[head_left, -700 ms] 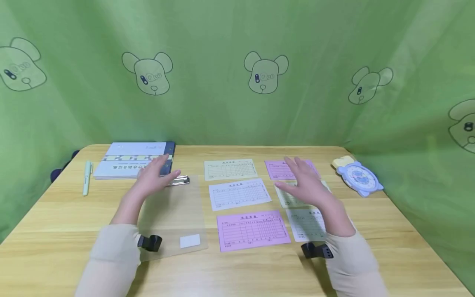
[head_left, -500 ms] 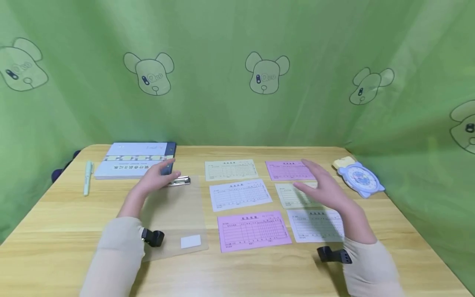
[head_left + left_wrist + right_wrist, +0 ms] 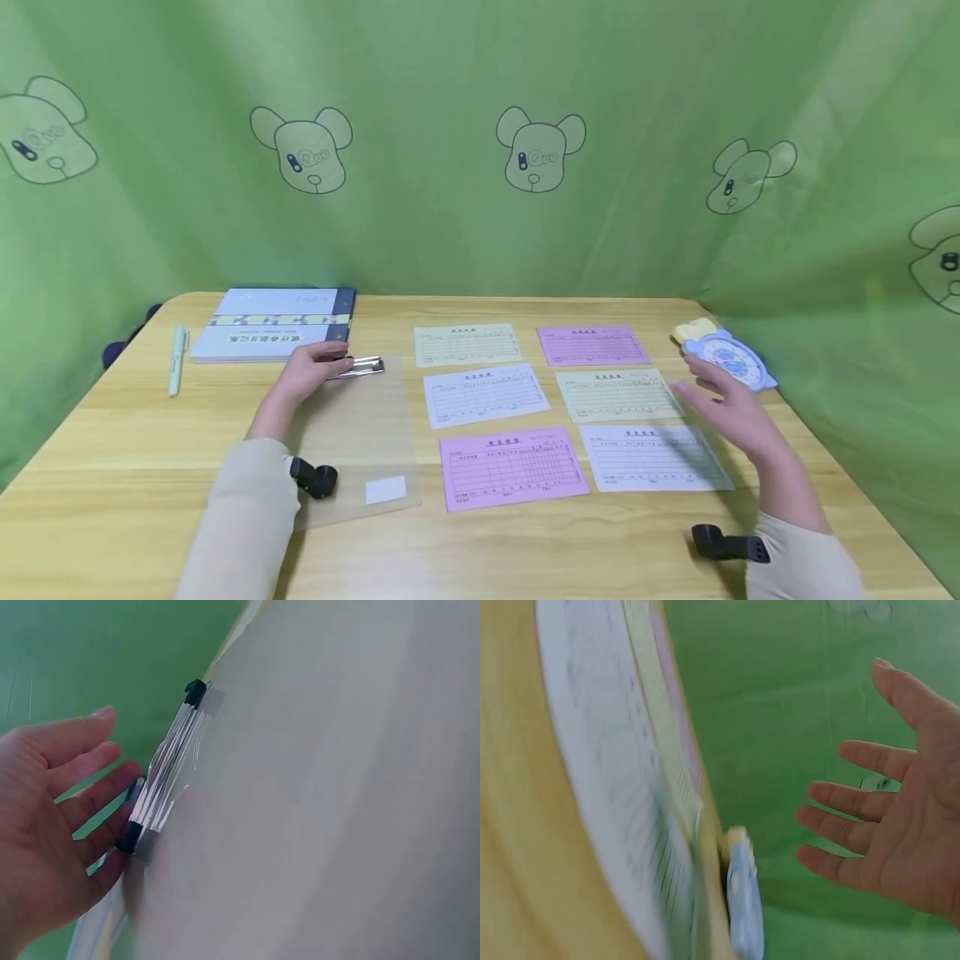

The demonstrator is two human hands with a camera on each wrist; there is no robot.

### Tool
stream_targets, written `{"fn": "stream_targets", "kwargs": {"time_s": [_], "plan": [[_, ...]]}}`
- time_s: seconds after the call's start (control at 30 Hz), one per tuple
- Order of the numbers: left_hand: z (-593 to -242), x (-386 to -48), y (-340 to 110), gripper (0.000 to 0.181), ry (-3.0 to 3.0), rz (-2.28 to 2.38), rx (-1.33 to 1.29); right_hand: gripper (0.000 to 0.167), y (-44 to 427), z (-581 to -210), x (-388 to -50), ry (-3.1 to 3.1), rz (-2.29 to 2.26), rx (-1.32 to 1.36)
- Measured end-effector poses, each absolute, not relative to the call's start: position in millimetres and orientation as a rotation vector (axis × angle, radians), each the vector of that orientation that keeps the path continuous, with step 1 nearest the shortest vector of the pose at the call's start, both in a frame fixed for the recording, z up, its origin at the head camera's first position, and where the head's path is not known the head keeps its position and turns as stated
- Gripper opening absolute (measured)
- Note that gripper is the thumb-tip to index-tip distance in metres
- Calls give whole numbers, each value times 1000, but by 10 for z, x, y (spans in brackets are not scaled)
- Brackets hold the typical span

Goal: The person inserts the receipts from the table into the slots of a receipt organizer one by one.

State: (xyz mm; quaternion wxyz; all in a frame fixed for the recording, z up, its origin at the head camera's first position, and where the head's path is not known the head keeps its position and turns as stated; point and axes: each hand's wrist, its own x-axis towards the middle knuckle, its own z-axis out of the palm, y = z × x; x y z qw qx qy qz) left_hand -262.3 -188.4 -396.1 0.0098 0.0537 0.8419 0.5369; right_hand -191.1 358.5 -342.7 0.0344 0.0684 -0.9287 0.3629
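Observation:
My left hand (image 3: 302,372) is at the top of a clear clipboard (image 3: 356,442), beside its metal clip (image 3: 365,366). In the left wrist view its fingers are loosely bent near the clip (image 3: 165,772), without gripping it; whether the lower fingers touch it I cannot tell. My right hand (image 3: 738,417) is spread in the air at the right, nearest to a blue animal-shaped clock (image 3: 738,360). Left of that hand lie printed slips in two columns: pale green (image 3: 467,344), white (image 3: 486,395) and pink (image 3: 513,469), then pink (image 3: 592,345), pale green (image 3: 618,395) and white (image 3: 648,462).
A white and navy account book (image 3: 262,337) lies at the back left, with a mint pen (image 3: 177,360) beside it. Behind the clock is a pale yellow object (image 3: 693,329). A green curtain (image 3: 427,233) surrounds the wooden table (image 3: 487,558).
My right hand has moved right, from above the right column of slips toward the clock. The left hand has lowered slightly at the clip, its fingers more bent. The slips have not moved.

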Motion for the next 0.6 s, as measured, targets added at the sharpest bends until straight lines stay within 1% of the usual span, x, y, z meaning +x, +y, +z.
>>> {"fn": "stream_targets", "kwargs": {"time_s": [0.17, 0.27, 0.33, 0.5, 0.6], "plan": [[-4019, -2617, -1893, 44, 2647, 1688, 154, 60, 4041, -3809, -2029, -2849, 1075, 118], [-4049, -2595, -1900, 43, 2674, 1668, 134, 62, 4207, -3943, -2053, -2846, 1084, 112], [-4075, -2578, -1906, 43, 2687, 1655, 114, 63, 4233, -3951, -2025, -2843, 1089, 88], [-4122, -2516, -1899, 43, 2763, 1620, 133, 64, 4089, -3728, -1799, -2903, 1129, 33], [-4117, -2470, -1891, 42, 2806, 1592, 135, 62, 4106, -3720, -1723, -2957, 1101, 10]]}}
